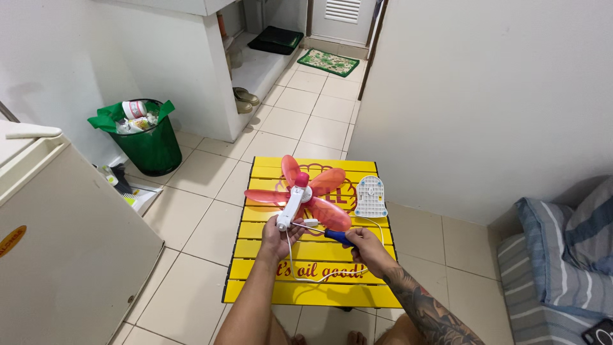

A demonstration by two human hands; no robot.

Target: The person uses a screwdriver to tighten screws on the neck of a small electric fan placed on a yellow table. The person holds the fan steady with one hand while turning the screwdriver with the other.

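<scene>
My left hand (276, 237) grips the white neck of a small fan (295, 201) with translucent pink blades, held up over a yellow slatted table (255, 281). My right hand (369, 249) holds a blue-handled screwdriver (338, 236), its tip pointing left toward the base of the fan's neck. A white cord (300, 271) loops from the fan down over the table. The fan's white base plate (371, 197) lies apart on the table's far right.
A green bin (148, 137) full of rubbish stands at the left wall. A beige fridge (57, 243) fills the near left. Striped bedding (562, 255) lies at the right. Shoes (245, 99) and a green mat (328, 62) are farther back on the tiled floor.
</scene>
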